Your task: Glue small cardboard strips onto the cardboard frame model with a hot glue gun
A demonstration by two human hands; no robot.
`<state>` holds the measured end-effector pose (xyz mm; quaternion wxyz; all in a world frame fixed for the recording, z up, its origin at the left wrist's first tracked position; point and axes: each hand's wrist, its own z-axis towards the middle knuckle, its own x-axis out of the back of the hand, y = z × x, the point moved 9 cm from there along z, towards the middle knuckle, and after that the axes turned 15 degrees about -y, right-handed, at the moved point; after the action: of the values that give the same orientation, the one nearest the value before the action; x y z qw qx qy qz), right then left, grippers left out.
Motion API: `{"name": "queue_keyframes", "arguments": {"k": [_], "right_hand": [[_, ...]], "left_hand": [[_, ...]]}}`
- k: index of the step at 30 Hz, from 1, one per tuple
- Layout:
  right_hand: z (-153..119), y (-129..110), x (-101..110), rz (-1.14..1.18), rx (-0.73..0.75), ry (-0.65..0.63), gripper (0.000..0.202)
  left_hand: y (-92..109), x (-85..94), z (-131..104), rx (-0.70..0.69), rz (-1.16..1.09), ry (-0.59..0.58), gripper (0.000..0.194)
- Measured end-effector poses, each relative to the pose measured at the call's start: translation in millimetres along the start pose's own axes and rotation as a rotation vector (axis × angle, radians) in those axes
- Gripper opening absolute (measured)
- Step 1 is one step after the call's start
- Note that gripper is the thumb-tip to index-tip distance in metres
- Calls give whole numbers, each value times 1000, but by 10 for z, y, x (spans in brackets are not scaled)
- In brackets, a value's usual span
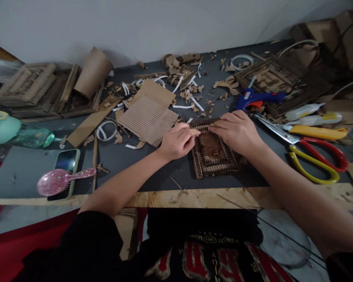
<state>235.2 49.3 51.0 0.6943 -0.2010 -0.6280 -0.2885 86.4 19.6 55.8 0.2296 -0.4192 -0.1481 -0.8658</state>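
Observation:
A rectangular piece built of corrugated cardboard strips [213, 169] lies near the table's front edge, with a brown recessed middle. At its upper left side is my left hand [179, 141], fingers curled and pinched on a thin cardboard strip [195, 132]. My right hand [238, 131] rests over the piece's upper right part, its fingers bent together at the top edge; what they hold, if anything, is too small to make out. A flat corrugated sheet [148, 119] lies to the left of my left hand.
A blue glue gun [248, 98], scissors [301, 143], a yellow-handled cutter [317, 132] and glue bottles [302, 111] lie right. Cardboard scraps [225, 84] litter the back. At left are a phone [67, 159], pink hairbrush [54, 182], green bottle [32, 135] and stacked cardboard frames [29, 88].

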Motion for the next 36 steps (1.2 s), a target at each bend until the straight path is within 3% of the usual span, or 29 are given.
{"name": "queue_keyframes", "arguments": {"k": [8,12,22,28,33,36], "right_hand": [[-102,96,134,113,-71,147,35],[-102,86,120,73,-88,119,38],[-74,130,-19,121,-134,81,36],[-77,132,-10,147,-125,86,34],[-71,117,3,129,-108,87,33],[-70,111,6,120,-101,87,34]], "left_hand": [[-27,10,-4,29,-3,-15,26],[10,70,15,-11,-44,31,25],[-14,23,-7,1,-43,-6,26],[-42,-29,-9,25,-42,-57,19],[10,38,11,-18,-20,-2,18],[-5,26,23,2,-25,-32,20]]}}
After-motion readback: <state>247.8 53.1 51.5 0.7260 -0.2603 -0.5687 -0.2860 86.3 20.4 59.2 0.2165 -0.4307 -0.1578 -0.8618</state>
